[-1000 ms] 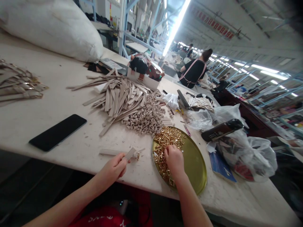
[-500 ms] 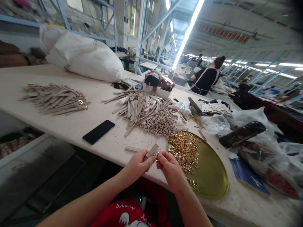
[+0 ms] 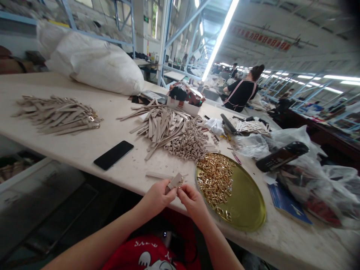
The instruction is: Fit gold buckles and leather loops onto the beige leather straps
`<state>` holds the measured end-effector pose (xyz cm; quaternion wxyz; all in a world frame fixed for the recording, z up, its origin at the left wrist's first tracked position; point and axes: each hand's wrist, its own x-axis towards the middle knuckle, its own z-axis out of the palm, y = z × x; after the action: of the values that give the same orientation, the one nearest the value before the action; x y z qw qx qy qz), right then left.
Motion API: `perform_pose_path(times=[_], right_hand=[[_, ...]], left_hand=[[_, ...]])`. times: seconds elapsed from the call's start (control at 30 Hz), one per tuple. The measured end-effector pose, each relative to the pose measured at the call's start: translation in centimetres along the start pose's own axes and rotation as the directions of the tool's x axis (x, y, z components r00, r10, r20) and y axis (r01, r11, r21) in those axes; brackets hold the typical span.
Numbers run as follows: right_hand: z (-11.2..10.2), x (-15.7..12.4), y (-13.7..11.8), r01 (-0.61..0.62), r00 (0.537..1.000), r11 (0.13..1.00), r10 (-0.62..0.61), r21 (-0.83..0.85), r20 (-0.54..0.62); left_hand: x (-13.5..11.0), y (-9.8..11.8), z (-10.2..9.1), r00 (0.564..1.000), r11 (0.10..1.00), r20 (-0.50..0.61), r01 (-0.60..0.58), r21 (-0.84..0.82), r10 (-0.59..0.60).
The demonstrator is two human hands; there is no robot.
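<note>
My left hand pinches a beige strap over the table's front edge. Close against it, my right hand has its thumb and fingers closed on a small gold buckle at the strap; the fingers partly hide how the two are joined. Behind my hands another beige strap lies flat on the table. To the right, an oval gold tray carries a heap of gold buckles. Beyond it are a pile of small beige loops and a heap of loose straps.
A black phone lies left of my hands. Straps with buckles are piled farther left, before a big white sack. On the right are a dark cylindrical object, plastic bags and a blue booklet. A person stands beyond the table.
Both hands have shifted slightly left in view, along with the whole scene. The strap in my left hand is turned somewhat, and my right fingers remain closed at the buckle.
</note>
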<state>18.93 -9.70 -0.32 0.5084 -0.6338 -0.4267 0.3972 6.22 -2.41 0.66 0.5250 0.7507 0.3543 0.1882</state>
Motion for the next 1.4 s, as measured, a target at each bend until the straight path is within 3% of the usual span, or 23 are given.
perform_pose_path(times=[0.1, 0.23, 0.37, 0.5, 0.63, 0.7, 0.8, 0.9, 1.0, 1.13, 1.27, 1.4], right_hand=[[-1.1, -0.3, -0.2, 0.056, 0.995, 0.997, -0.051, -0.061, 0.082], [-1.6, -0.3, 0.1, 0.059, 0.981, 0.998, -0.058, -0.001, 0.184], [-1.4, 0.0, 0.9, 0.063, 0.991, 0.997, -0.068, 0.041, 0.118], [-1.4, 0.5, 1.5, -0.031, 0.992, 0.996, 0.02, 0.086, 0.128], [-1.3, 1.0, 1.8, -0.088, 0.996, 0.972, 0.078, 0.218, 0.054], [-1.2, 1.2, 1.8, -0.109, 0.991, 0.923, 0.129, 0.369, -0.03], [-1.0, 1.4, 1.7, -0.153, 0.965, 0.779, 0.25, 0.608, -0.078], [-0.5, 1.3, 1.6, -0.223, 0.94, 0.636, 0.341, 0.739, -0.009], [0.2, 0.8, 1.6, -0.28, 0.923, 0.564, 0.382, 0.777, 0.055], [1.6, -0.2, 1.8, -0.264, 0.938, 0.627, 0.344, 0.733, 0.043], [2.3, -1.0, 1.5, -0.131, 0.969, 0.772, 0.233, 0.622, -0.084], [2.0, -1.3, 0.6, -0.019, 0.951, 0.785, 0.206, 0.62, -0.232]], left_hand=[[0.6, -0.4, -0.4, 0.997, 0.996, 0.077, 0.028, -0.085, -0.022], [1.0, -0.6, -0.6, 0.992, 0.993, 0.109, 0.07, -0.098, -0.06], [1.0, -0.5, -0.3, 0.969, 0.975, 0.221, 0.146, -0.167, -0.107], [1.2, -0.5, -0.1, 0.919, 0.926, 0.348, 0.284, -0.25, -0.188], [1.6, -1.2, -0.2, 0.94, 0.907, 0.313, 0.247, -0.34, -0.138], [1.6, -1.6, -0.3, 0.943, 0.907, 0.294, 0.255, -0.335, -0.157], [1.2, -1.9, -0.3, 0.93, 0.936, 0.323, 0.259, -0.239, -0.175], [0.7, -1.7, -0.5, 0.939, 0.98, 0.317, 0.173, -0.096, -0.134], [0.4, -0.9, -0.7, 0.969, 0.999, 0.244, 0.013, 0.044, -0.023], [0.1, -0.3, -0.4, 0.977, 0.996, 0.205, -0.077, 0.053, 0.065], [-0.6, -0.5, 0.3, 0.978, 0.997, 0.203, 0.06, -0.051, -0.048], [-1.5, -0.6, 0.2, 0.965, 0.987, 0.249, 0.116, -0.108, -0.086]])
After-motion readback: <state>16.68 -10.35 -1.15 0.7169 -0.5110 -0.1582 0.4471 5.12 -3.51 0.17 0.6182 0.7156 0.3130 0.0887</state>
